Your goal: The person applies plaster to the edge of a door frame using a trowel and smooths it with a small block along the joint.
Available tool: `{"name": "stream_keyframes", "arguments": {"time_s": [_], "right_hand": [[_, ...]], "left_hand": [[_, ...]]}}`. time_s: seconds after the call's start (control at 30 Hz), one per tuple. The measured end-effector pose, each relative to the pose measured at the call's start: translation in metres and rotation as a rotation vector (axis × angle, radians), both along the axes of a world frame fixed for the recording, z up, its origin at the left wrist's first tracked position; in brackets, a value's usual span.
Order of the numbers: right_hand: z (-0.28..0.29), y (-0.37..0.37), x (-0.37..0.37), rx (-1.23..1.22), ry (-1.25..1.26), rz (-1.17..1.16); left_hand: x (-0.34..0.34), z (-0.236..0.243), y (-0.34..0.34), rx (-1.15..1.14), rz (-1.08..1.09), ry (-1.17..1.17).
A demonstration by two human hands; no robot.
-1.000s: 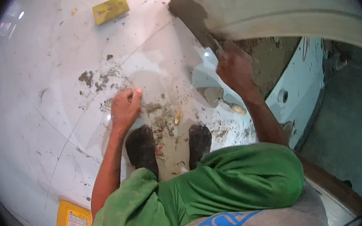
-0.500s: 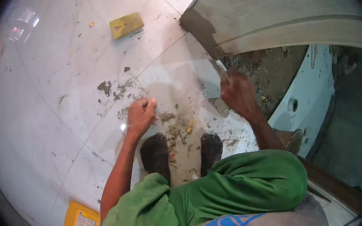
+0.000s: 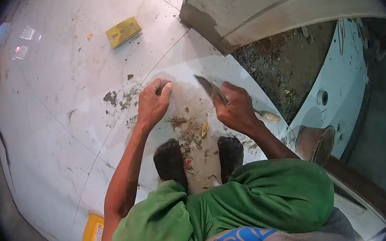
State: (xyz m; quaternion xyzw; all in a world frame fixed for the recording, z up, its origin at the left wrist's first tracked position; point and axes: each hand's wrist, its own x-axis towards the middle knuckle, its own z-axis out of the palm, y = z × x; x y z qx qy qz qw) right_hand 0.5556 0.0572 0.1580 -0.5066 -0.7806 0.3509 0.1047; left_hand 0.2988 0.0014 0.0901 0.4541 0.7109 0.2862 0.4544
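My right hand (image 3: 236,109) grips a hand tool with a flat dark metal blade (image 3: 205,85), blurred by motion. The blade points up and left above the white tiles (image 3: 96,50). Beside that wrist shows a whitish handle (image 3: 269,116); whether it belongs to the held tool or lies on the floor, I cannot tell. My left hand (image 3: 153,103) hovers over the tiles with its fingers curled in and the thumb close to them, and nothing shows in it. Crumbled mortar (image 3: 186,126) and a small yellowish scrap (image 3: 204,129) lie on the floor between my feet.
A yellow sponge-like block (image 3: 123,32) lies far ahead. Right of me is an untiled patch of rough mortar (image 3: 287,73), under a large grey panel (image 3: 279,3). A tile with a round fitting (image 3: 322,97) borders it. A yellow jug (image 3: 92,237) stands at lower left.
My right hand has come left and down, away from the panel's corner, with the bladed tool. My left hand has risen slightly. The view has shifted a little.
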Motion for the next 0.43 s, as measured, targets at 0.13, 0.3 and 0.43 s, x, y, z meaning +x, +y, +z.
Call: {"name": "stream_keyframes", "arguments": {"time_s": [0.13, 0.3, 0.43], "right_hand": [[-0.010, -0.004, -0.003, 0.185, -0.019, 0.037], [-0.016, -0.032, -0.019, 0.230, 0.036, 0.183], [-0.014, -0.042, -0.027, 0.054, 0.083, 0.292]], "left_hand": [[0.034, 0.017, -0.006, -0.056, 0.041, -0.467], [0.088, 0.025, -0.029, -0.009, 0.283, -0.851], [0.050, 0.035, -0.034, -0.245, 0.068, -0.451]]}}
